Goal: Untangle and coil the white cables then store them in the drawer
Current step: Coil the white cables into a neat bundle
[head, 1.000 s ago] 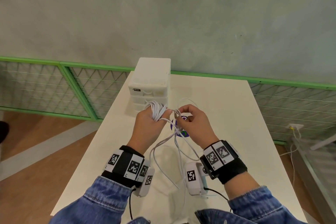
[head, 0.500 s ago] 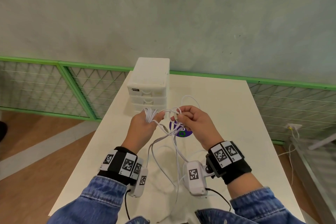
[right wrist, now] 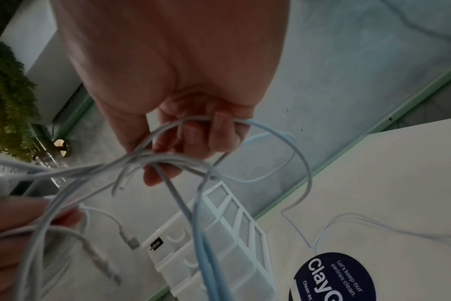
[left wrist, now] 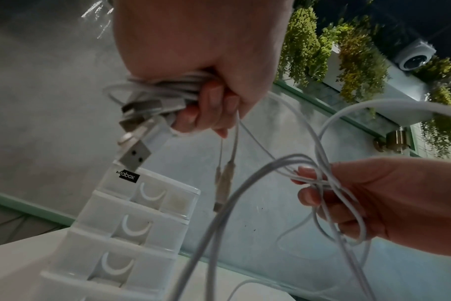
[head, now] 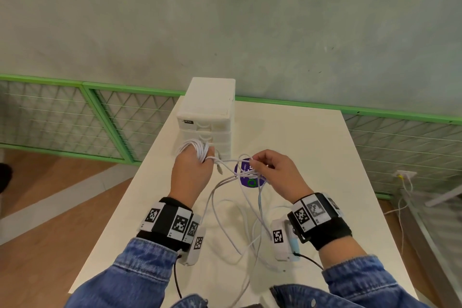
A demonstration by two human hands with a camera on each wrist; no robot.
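Observation:
My left hand [head: 191, 170] grips a coiled bundle of white cable [head: 197, 149] above the table, and the left wrist view shows its USB plugs [left wrist: 135, 154] sticking out below the curled fingers [left wrist: 209, 108]. My right hand [head: 272, 172] pinches a knot of tangled white cables [head: 247, 172] a short way to the right; the same cables [right wrist: 152, 160] cross its fingertips in the right wrist view. Strands run taut between both hands, and loose loops [head: 235, 227] hang down onto the table. The white drawer unit [head: 207, 112] stands just behind my left hand, all its drawers closed.
The white table [head: 312, 157] carries a round purple sticker [head: 250, 180] under my right hand. Green mesh fencing [head: 62, 117] runs behind and beside the table, with a grey wall above. A wall socket with a cable [head: 402, 177] is at the right.
My hands have drawn apart, the left one going left toward the drawer unit and the right one slightly right, stretching the strands between them. Both hands have kept hold of the cables.

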